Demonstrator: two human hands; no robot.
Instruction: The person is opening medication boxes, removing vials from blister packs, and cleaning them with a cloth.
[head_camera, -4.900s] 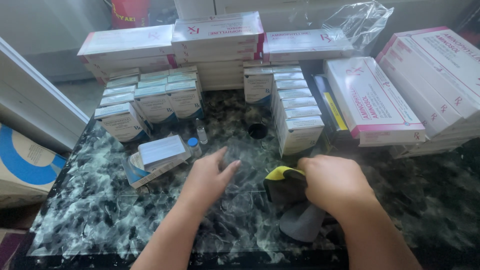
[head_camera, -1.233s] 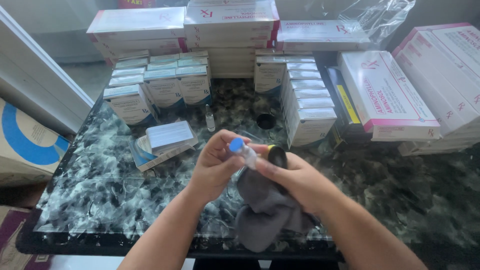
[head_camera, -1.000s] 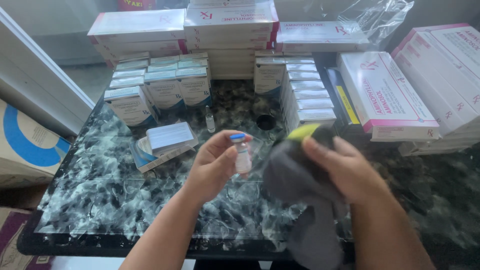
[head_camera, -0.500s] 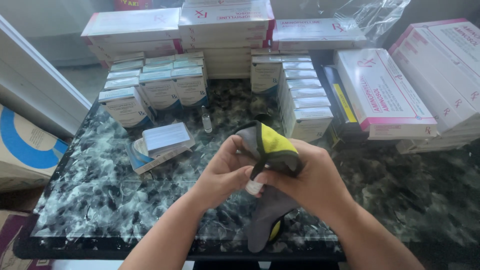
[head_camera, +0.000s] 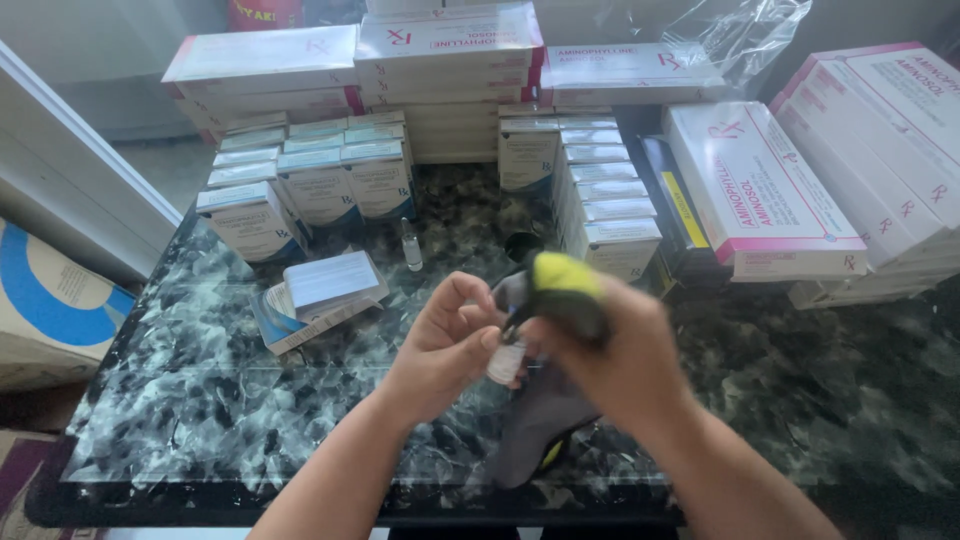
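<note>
**Vial wiped between two hands over a marble desk**

A dark marbled desk (head_camera: 200, 400) carried stacked white-and-pink cartons (head_camera: 760, 190) at the right and rows of small white-and-teal boxes (head_camera: 320, 180) at the back. An opened box (head_camera: 320, 295) lay left of the hands, with a lone upright vial (head_camera: 411, 245) behind it. The right hand (head_camera: 610, 350) had its grip closed on a grey-and-yellow cloth (head_camera: 545, 420), pressed over a small glass vial (head_camera: 505, 362). The left hand (head_camera: 445, 345) pinched that vial at its fingertips, above the desk.
</note>
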